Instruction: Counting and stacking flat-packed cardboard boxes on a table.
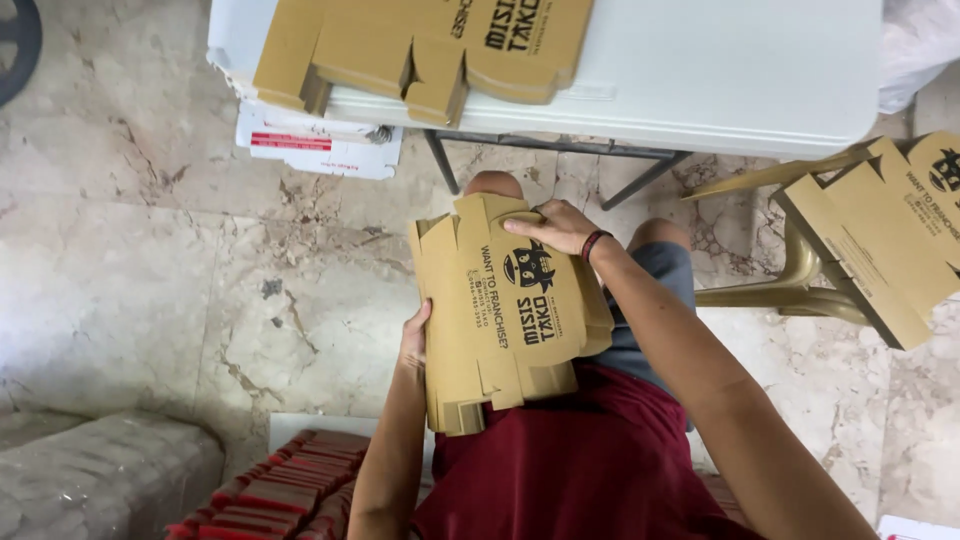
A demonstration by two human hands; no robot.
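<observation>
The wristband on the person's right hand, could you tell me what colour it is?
Dark red and black, seen in the head view: wristband beside the right hand.
</observation>
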